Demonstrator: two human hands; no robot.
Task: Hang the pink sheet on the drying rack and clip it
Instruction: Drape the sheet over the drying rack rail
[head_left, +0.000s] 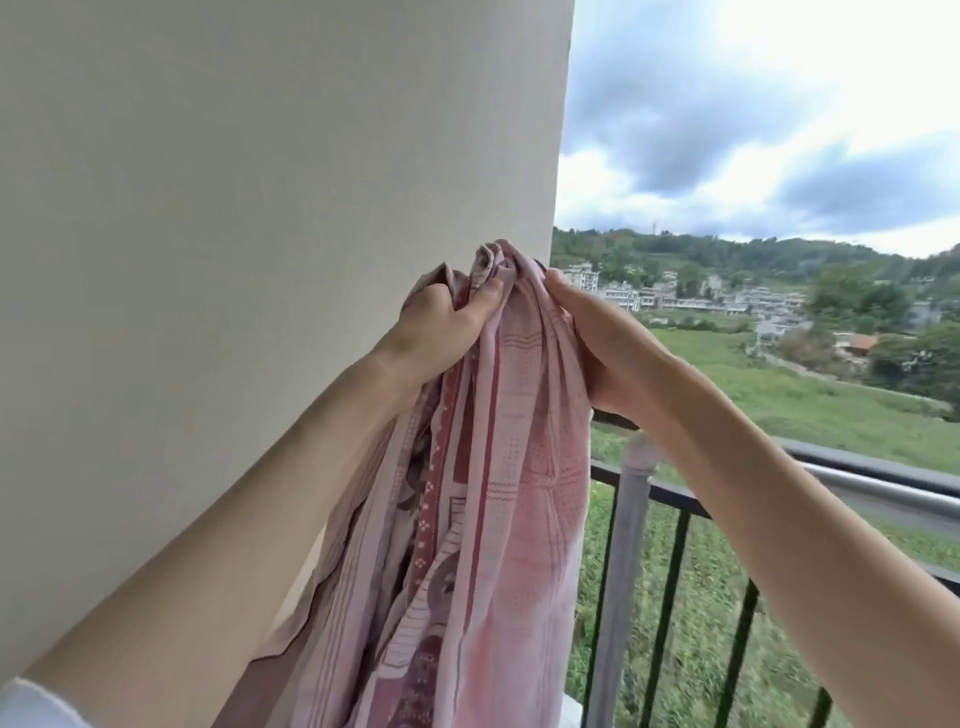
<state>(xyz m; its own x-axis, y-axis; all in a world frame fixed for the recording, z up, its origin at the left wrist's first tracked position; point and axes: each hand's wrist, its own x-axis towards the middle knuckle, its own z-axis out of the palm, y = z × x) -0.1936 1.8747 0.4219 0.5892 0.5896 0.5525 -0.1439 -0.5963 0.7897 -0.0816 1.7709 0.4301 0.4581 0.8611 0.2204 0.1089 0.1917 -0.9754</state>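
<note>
The left hand (441, 322) is curled tight around a bunched top edge of the sheet (483, 519), knuckles toward the camera and thumb pressed into the folds. Just to its right, the right hand (608, 348) grips the same gathered edge, its fingers wrapped over the cloth and mostly buried in it. The two hands are close together with a ridge of fabric rising between and slightly above them. From both hands the sheet hangs straight down in long folds, pink with darker red stripes, dotted bands and patterned borders, and runs out of view at the bottom. Behind the left hand stands a plain pale wall (234, 208). Below and beyond the right hand, a grey rack (883, 488) runs off to the right, with an upright grey post under the wrist. A dark railing (670, 499) lies just beyond it. The sheet does not lie over the rack.
</note>
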